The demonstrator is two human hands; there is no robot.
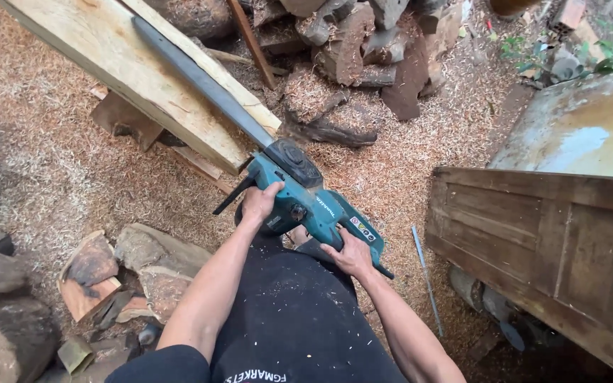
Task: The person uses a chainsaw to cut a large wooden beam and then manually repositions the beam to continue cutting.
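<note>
Your left hand (260, 202) is closed around the front handle of the one teal chainsaw (306, 202), and your right hand (352, 257) is closed on its rear grip. Beyond your left hand, the long bar (200, 81) lies along one pale plank (129, 64). To the right of your right hand stands one wooden panel (548, 248); one thin rod (426, 273) lies on the sawdust between them.

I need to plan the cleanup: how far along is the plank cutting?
Sawdust already blankets the ground. In hand: left hand and right hand hold the teal chainsaw, its bar lying along the pale plank. The plank still looks whole.
</note>
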